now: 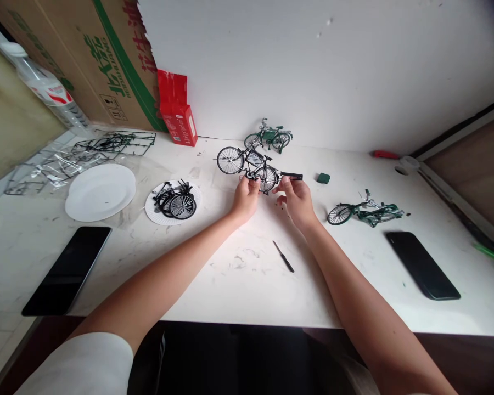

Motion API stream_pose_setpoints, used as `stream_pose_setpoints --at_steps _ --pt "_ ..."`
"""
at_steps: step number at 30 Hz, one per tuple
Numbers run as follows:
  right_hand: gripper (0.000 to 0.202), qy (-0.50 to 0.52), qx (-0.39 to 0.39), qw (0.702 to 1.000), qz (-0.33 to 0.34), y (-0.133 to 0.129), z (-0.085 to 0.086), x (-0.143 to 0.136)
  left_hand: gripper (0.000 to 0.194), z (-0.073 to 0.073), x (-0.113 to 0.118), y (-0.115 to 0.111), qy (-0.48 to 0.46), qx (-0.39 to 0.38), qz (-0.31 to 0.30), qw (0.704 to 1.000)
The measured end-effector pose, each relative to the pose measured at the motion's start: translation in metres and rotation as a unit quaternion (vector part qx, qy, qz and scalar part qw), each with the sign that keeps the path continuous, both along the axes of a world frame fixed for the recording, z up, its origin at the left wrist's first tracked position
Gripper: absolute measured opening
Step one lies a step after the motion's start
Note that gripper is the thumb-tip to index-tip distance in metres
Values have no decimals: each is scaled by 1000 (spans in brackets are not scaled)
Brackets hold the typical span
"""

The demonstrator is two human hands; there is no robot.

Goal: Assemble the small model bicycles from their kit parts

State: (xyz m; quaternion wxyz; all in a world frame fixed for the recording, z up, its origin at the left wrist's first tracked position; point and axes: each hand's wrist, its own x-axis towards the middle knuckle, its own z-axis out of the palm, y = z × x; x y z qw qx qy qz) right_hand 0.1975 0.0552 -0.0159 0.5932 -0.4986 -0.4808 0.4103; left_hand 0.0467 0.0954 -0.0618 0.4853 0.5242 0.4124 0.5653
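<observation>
My left hand [246,202] is closed around the lower middle of a black model bicycle [254,159], held upright with its front wheel to the left. By the rear wheel, my right hand [297,200] pinches a small black-handled tool [292,176]. That tool points left at the back of the bicycle, and I cannot make out its tip. Just behind stands a green model bicycle [269,134]. Another green model bicycle [362,212] lies to the right of my right hand. A thin screwdriver [284,257] with a black handle rests on the table between my forearms.
Left on the table [214,291] are a paper plate [150,214] of black bicycle parts, white plates [101,192], plastic sprues [119,141] and a phone [68,271]. A red box [180,123] and bottle [51,90] stand behind. A black phone [422,264] lies right.
</observation>
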Motion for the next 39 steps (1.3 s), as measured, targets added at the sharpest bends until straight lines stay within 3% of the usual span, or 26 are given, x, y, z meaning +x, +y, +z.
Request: stream_pose_setpoints --at_steps 5,10,18,24,31,39 --pt "54 -167 83 982 -40 6 -17 10 39 -2 1 1 -13 5 -3 1000" --pt "41 -251 140 956 -61 7 -17 15 34 1 1 0 -20 -4 -10 1000" --pt "39 -172 148 973 -41 9 -17 17 34 9 0 -2 -39 -34 -18 999" --pt "33 -242 132 959 -65 3 -11 14 34 15 -1 -5 -38 -28 -40 998" --pt "14 -280 176 942 -57 2 -8 15 29 15 0 -6 -48 -26 -39 998" --pt "13 -317 162 932 -65 3 -8 16 41 13 0 -4 -61 -20 -44 997"
